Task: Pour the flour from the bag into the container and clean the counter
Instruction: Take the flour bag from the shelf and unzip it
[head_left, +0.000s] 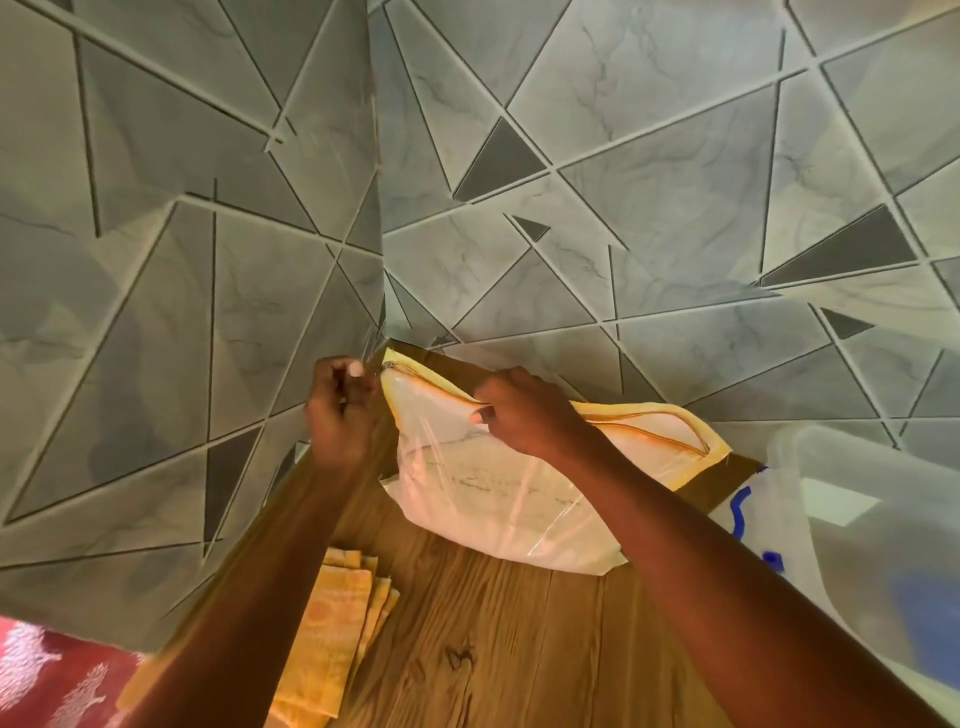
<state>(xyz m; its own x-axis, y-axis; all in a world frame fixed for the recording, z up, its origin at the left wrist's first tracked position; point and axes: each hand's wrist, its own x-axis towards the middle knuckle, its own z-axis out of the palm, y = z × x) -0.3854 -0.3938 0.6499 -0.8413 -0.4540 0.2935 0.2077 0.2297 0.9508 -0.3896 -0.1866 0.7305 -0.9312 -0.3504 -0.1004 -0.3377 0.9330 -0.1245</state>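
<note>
Two hands work at the top of a clear flour bag (488, 499) that lies on a wooden counter (493, 649), pushed into the far corner where two tiled walls (649, 156) meet. The bag has a yellow zippered edge (649, 418) along its far side and looks well filled with white flour.

What could go wrong: the zip end sits right at the counter's far left edge, so a sharp tug could tip the mouth and spill flour over the counter or down the side. The plastic is thin and slack; pulling it instead of the zip could tear it. Lifting it later with the mouth only partly open could send flour past the container.

The left hand (345, 415), at the bag's far left corner, is closed tight, thumb and fingers pinched together at the zip end; whether it holds the zip pull or only the fabric is too blurred to tell. The right hand (524, 413) is curled over the yellow edge near its middle, gripping it and some of the clear plastic.

At the right, near the bag and partly cut off, stands a translucent plastic container (872, 519) with blue markings. A folded yellow cloth (332, 639) lies on the near left of the counter, apart from the bag. Red patterned floor shows at the near left.
</note>
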